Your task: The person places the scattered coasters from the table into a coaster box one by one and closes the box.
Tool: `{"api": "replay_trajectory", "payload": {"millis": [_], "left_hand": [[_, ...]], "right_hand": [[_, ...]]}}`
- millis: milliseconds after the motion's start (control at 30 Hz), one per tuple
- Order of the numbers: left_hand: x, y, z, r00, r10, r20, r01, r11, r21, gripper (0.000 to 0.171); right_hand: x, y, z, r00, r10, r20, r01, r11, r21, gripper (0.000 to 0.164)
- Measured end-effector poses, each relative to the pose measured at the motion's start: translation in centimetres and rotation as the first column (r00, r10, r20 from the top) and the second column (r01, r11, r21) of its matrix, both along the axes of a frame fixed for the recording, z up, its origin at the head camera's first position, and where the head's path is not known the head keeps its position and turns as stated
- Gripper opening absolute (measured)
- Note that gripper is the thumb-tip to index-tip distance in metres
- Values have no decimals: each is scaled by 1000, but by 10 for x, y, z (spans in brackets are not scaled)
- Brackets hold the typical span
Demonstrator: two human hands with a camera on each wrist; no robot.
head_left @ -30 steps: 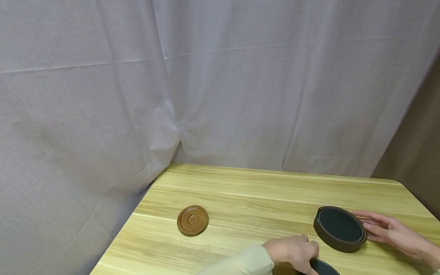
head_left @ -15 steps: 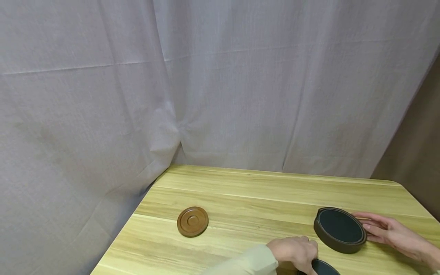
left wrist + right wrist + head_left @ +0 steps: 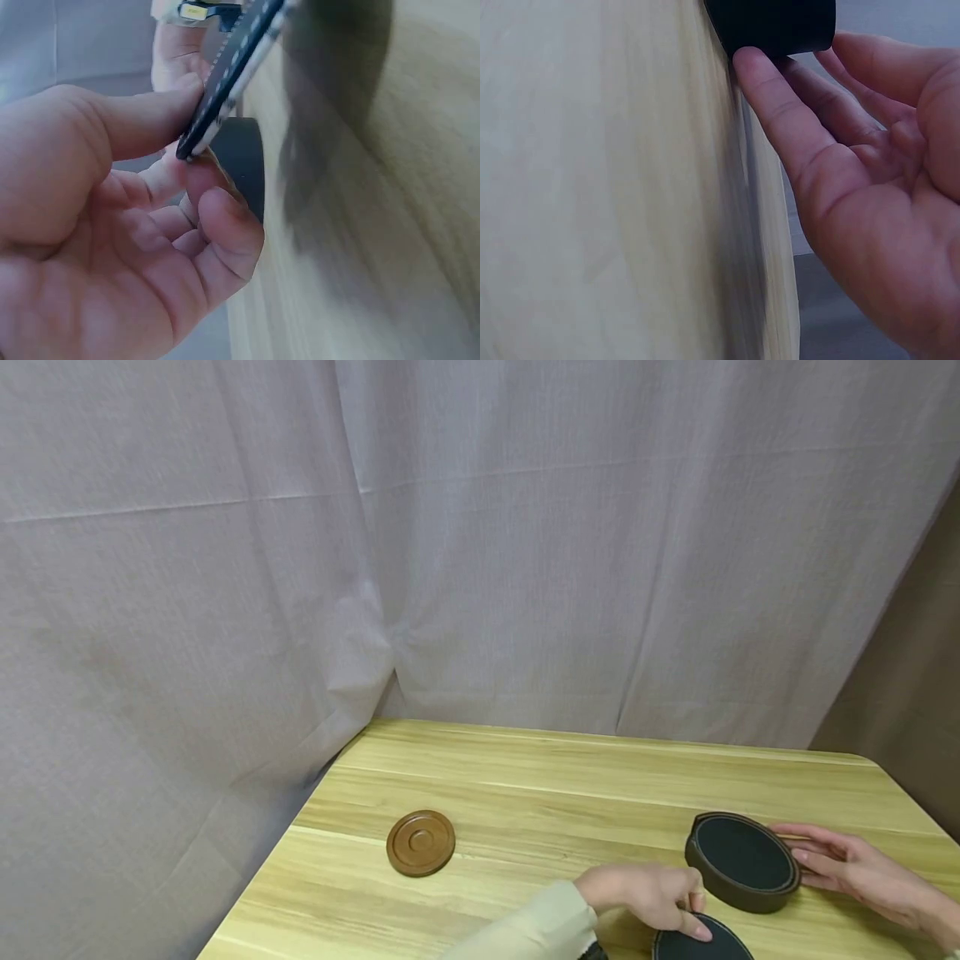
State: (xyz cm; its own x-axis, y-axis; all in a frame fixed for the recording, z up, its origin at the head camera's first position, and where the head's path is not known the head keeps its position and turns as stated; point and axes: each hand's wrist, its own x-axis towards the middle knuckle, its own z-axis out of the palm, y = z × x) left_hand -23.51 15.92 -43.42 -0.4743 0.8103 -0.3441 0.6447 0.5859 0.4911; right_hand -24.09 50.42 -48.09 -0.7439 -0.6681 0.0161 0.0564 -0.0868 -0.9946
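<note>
My left hand (image 3: 652,897) pinches the edge of a round black coaster (image 3: 708,943) with white stitching, thumb on top and fingers beneath. In the left wrist view this coaster (image 3: 236,71) is tilted up over the table, and its near part is cut off in the head view. To its right stands a round dark coaster holder (image 3: 738,897) with a black disc lying inside its rim. The fairly straight fingers and thumb of my right hand (image 3: 851,868) touch the holder's right side. In the right wrist view, fingertips rest at the bottom of the holder's dark wall (image 3: 780,26).
A round brown wooden coaster (image 3: 421,843) with a ringed top lies at the left of the wood-grain table (image 3: 525,777). Grey curtains (image 3: 487,568) hang behind the table and along its left side.
My left hand has raised the stitched coaster slightly, and its thumb now shows on the coaster's top. The right hand and the holder stay in place.
</note>
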Motion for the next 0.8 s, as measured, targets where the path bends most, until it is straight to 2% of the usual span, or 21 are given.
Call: {"api": "replay_trajectory", "payload": {"millis": [200, 300, 400, 467, 600, 667, 800], "left_hand": [[-4, 0, 6, 1000, 7, -12, -6, 1000, 27, 11], [-9, -2, 8, 1000, 3, 18, -5, 997, 76, 13], [-14, -4, 11, 998, 42, 37, -46, 991, 125, 11], [-17, -6, 13, 994, 91, 56, -99, 982, 162, 9], [-24, -11, 14, 974, 173, 144, -205, 946, 250, 5], [-27, -13, 14, 957, 205, 207, -260, 921, 291, 5], [-32, -14, 11, 921, 264, 287, -359, 862, 359, 4]], "right_hand": [[0, 1, 0, 1000, -5, -7, 5, 1000, 4, 54], [0, 1, 0, 1000, -9, -7, 9, 1000, 10, 54], [0, 1, 0, 1000, -12, 2, 12, 1000, 14, 54], [0, 1, 0, 1000, -14, 7, 14, 1000, 13, 54], [0, 0, 0, 1000, -14, 7, 14, 1000, 6, 54], [0, 0, 0, 1000, -14, 3, 14, 1000, 4, 54], [1, -1, 0, 1000, -8, -2, 8, 1000, -12, 54]]}}
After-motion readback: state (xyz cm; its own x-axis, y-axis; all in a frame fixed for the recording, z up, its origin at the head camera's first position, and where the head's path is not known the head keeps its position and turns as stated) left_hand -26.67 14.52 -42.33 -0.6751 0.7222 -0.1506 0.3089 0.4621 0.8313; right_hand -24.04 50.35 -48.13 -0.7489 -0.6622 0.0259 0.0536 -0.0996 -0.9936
